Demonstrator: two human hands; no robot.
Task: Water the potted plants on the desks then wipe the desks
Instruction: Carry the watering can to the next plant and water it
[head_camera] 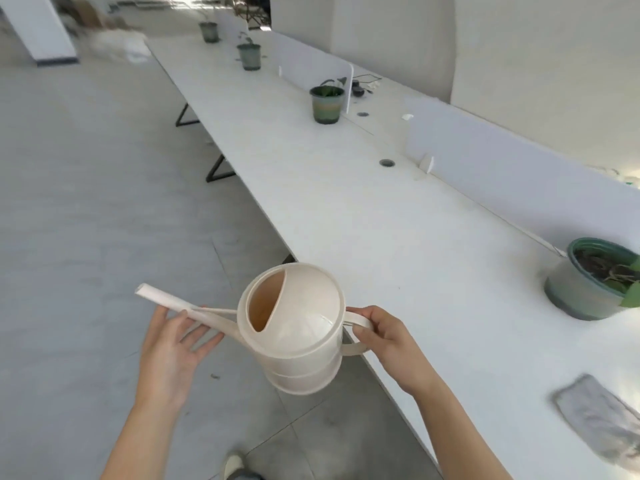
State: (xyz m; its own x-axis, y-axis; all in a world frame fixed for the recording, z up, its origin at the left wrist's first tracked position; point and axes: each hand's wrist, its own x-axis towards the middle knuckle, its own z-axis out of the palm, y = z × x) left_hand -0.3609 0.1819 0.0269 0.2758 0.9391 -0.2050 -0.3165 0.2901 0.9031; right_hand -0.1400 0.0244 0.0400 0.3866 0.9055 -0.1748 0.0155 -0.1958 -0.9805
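We see a pale grey tiled floor (86, 202) stretching away beside a long row of white desks (346, 220), which stands on black angled metal legs (218, 171). Along the desks' far edge run low white divider panels (502, 168), set upright, with a plain off-white wall (536, 46) behind them. Bright daylight washes out the room's far end, where we cannot make out details.

The cream plastic round watering can (298, 344) shows tan inside (at its opening). The long white desk (346, 209) is plain; the green round plastic pot (325, 109) pale-banded; the grey rumpled cloth (599, 427) mottled.
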